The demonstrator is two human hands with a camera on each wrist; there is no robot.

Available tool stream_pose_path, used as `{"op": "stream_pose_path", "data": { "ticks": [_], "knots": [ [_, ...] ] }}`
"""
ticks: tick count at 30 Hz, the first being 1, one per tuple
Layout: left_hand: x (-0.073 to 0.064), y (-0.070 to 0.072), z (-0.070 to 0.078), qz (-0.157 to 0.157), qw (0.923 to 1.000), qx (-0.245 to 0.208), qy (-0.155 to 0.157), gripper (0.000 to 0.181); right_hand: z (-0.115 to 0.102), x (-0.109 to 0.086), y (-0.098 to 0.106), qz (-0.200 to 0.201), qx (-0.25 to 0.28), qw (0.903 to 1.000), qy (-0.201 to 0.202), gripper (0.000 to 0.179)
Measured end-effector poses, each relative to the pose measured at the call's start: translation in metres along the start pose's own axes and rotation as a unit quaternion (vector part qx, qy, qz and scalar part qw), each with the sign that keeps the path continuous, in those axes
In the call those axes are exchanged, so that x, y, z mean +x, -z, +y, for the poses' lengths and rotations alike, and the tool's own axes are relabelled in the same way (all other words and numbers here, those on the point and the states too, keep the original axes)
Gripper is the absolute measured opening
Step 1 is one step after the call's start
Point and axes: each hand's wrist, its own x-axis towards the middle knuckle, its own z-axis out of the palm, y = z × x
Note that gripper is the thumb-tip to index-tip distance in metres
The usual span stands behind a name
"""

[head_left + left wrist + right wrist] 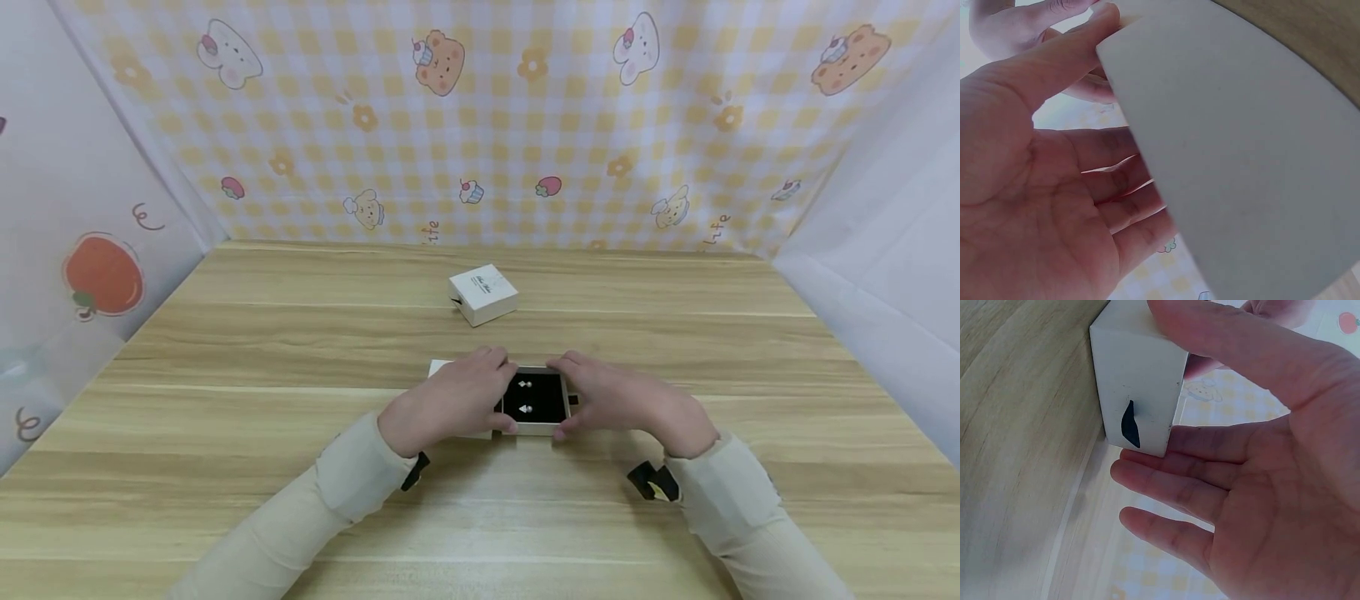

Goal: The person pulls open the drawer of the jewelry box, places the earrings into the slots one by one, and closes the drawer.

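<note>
A white slide-out jewellery box lies on the table with its drawer (536,430) pulled partly out of its sleeve (1229,144). Inside the drawer, a black insert (551,398) bears small silvery earrings (526,409). My left hand (453,400) covers most of the sleeve in the head view and grips it by opposite edges, thumb near, fingers far. On the other side, my right hand (618,398) holds the drawer's outer end between thumb and fingers. A black ribbon tab (1130,428) sticks out of that end in the right wrist view.
A second white box (483,294) with dark lettering on its lid stands farther back on the wooden table (300,325). Behind the table hangs a yellow checked cloth (495,125), with pale cloth walls at both sides.
</note>
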Motion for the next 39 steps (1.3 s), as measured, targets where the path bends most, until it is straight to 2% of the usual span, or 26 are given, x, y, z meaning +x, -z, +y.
{"op": "stream_pose_path", "data": {
  "ticks": [10,20,30,35,39],
  "knots": [
    [0.0,-0.002,-0.001,0.007,1.0,-0.002,-0.003,0.068,0.0,-0.001,-0.001,0.004,-0.001,1.0,0.007,0.086],
    [0.0,0.001,-0.006,-0.014,0.9992,-0.035,0.008,0.079,0.001,-0.001,0.0,-0.004,-0.015,0.9999,-0.001,0.088],
    [-0.005,0.003,-0.017,0.0,0.9978,-0.064,-0.015,0.082,0.001,-0.001,-0.002,0.004,-0.01,0.9999,0.0,0.087],
    [-0.009,0.006,-0.022,-0.003,0.9962,-0.086,-0.015,0.082,0.0,-0.001,-0.002,0.005,-0.013,0.9999,0.003,0.087],
    [-0.011,0.008,-0.027,-0.016,0.9963,-0.085,-0.006,0.083,0.0,-0.002,-0.001,0.002,-0.013,0.9999,0.001,0.087]
  ]
}}
